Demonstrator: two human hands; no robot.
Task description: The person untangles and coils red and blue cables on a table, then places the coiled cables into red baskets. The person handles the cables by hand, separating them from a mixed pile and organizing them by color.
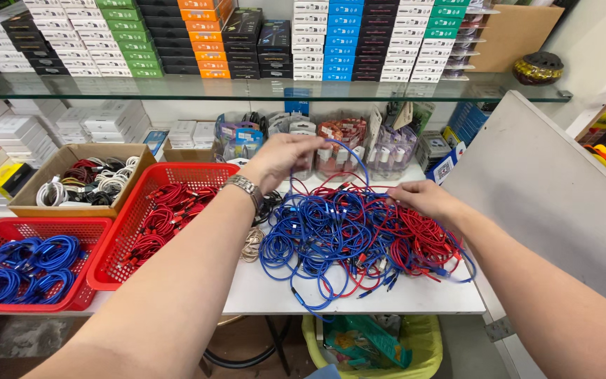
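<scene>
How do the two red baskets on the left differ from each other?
The nearer red basket holds coiled blue cables; the farther red basket holds red cables. The nearer one sits lower, at the left edge; the farther one lies on the white table, propped over the nearer one's rim. Both are red plastic mesh.

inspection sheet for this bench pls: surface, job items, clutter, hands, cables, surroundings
Surface: white table, mostly covered.
Job's things: tangled pile of blue cables and red cables; one blue cable lifted in a loop.
Clutter: red basket of red cables; red basket of blue cables; cardboard box of mixed cables.
Grippers: left hand with fingers pinching the lifted blue cable; right hand resting on the pile.
Cables: no others seen beyond those listed.
Surroundings: glass shelf with stacked boxes; yellow bag below the table.
</scene>
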